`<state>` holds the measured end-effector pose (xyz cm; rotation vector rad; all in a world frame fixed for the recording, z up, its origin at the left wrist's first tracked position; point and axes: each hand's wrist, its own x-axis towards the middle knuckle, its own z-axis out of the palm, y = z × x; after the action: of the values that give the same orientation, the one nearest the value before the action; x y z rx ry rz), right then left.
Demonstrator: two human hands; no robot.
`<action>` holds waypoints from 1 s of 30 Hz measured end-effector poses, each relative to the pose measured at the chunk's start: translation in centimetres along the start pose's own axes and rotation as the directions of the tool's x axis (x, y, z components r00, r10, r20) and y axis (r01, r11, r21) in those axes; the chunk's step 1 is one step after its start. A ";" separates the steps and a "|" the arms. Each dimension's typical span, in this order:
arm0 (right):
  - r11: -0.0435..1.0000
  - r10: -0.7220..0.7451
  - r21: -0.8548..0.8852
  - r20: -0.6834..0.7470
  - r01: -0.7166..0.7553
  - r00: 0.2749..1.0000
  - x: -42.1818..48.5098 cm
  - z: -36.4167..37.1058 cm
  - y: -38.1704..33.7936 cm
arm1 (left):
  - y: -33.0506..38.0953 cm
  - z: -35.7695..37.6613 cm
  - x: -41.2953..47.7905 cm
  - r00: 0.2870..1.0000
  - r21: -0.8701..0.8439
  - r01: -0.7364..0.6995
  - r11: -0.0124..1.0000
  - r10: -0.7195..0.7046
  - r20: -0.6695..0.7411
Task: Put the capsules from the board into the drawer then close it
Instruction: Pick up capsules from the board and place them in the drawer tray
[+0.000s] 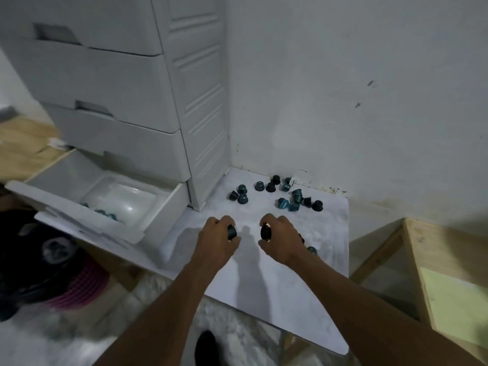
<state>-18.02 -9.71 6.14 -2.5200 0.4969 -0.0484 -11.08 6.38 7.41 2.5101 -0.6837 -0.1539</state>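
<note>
A white board (pixel 277 283) lies on the floor against the wall. Several dark blue and teal capsules (pixel 286 198) are scattered on its far part, and one more capsule (pixel 312 250) lies just right of my right wrist. My left hand (pixel 219 240) is shut on a dark capsule (pixel 232 232) above the board's middle. Beside it, my right hand (pixel 281 237) is shut on another dark capsule (pixel 265 232). The bottom drawer (pixel 66 204) of a white plastic drawer unit stands pulled out at the left, with a few capsules (pixel 101 212) along its front wall.
The white drawer unit (pixel 137 96) stands against the wall with its upper drawers closed. A wooden crate (pixel 446 262) sits at the right of the board. A dark helmet-like object with pink cloth (pixel 52 270) lies below the drawer. My foot (pixel 207 347) is at the bottom.
</note>
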 end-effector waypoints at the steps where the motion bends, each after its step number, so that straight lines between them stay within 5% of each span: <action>1: 1.000 -0.013 0.014 -0.011 0.013 1.000 -0.1 -0.1 -0.8 | 0.0 -0.9 -0.4 0.999 0.007 0.009 1.000 -0.009 -0.038; 12: 0.974 -0.166 0.115 -0.223 0.195 0.960 1.1 1.3 -12.3 | -6.0 -10.1 -2.1 0.943 -0.079 0.136 0.988 -0.154 -0.295; 30: 0.955 -0.227 0.111 -0.321 0.274 0.920 7.0 12.6 -30.2 | -24.0 -22.4 1.5 0.977 0.003 0.041 0.999 -0.040 -0.207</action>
<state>0.53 17.68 11.34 -2.4169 0.2704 -0.5609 6.17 33.51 14.09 2.5019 -0.5493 0.0955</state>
